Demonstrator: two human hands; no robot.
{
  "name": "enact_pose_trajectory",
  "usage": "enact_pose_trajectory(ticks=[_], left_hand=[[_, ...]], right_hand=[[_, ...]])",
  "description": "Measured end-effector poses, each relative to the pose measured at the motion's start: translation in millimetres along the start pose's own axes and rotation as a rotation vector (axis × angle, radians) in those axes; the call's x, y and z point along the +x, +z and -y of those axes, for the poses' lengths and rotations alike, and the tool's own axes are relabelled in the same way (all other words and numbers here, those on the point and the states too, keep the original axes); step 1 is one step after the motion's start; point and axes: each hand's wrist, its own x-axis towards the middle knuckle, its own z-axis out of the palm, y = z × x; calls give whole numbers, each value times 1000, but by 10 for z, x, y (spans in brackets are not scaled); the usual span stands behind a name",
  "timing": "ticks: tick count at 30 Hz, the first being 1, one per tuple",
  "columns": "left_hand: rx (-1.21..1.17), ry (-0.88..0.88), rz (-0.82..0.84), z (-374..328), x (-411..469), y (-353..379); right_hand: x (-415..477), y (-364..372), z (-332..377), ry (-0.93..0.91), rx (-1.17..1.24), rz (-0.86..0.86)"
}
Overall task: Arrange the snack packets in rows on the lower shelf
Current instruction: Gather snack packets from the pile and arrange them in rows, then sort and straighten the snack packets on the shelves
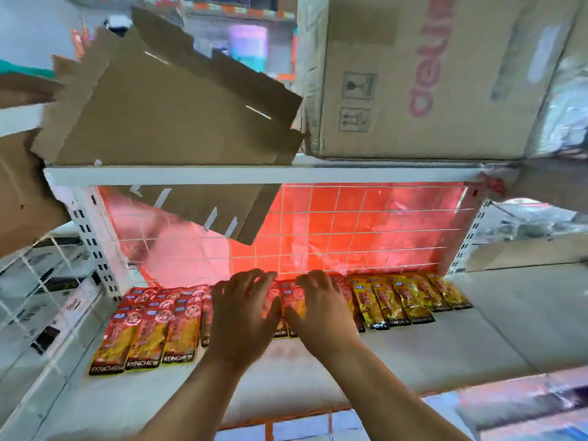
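Two hands: left hand [243, 313] and right hand [321, 310] side by side at the middle of the row, palms down, bare forearms reaching in from the bottom edge.
Left fingers: fanned wide and slightly bent, lying on the packets beneath, wrapped round nothing.
Right fingers: likewise spread, tips toward the back panel, resting on packet tops, pinching nothing.
Red stock: glossy red snack packets [149, 335] flat on the left part of the shelf, overlapped in rows, the front three with dark bottom bands toward the shelf edge.
Middle stock: red-and-orange packets [288, 300] largely hidden under both hands, number impossible to tell.
Yellow stock: glossy yellow snack packets [404, 300] flat in a single row just right of the right hand, tops near the foot of the back panel.
Shelf: white lower shelf [445, 338], all packets along its rear half.
Back: white wire grid panel [350, 224] with a shiny red sheet [397, 211] behind.
Side: white perforated upright [92, 237] at the left rear corner.
Above: white upper shelf edge [254, 175] carrying flattened brown cardboard [178, 106] at left and a large brown cardboard box [429, 74] with pink lettering at right; a brown cardboard flap [216, 208] hanging across the grid's upper left.
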Motion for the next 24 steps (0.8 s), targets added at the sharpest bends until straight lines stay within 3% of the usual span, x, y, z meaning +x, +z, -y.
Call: enact_pose_trajectory(ticks=[8, 16, 24], left_hand=[[-145, 218, 18, -1852, 394, 52], [-197, 478, -68, -3688, 855, -104], [-247, 637, -34, -4867, 1345, -232]], right_hand=[[-613, -1518, -1148, 58, -19, -235], [-1367, -3118, -1978, 120, -90, -482], [-1803, -4118, -2576, 198, -236, -609]])
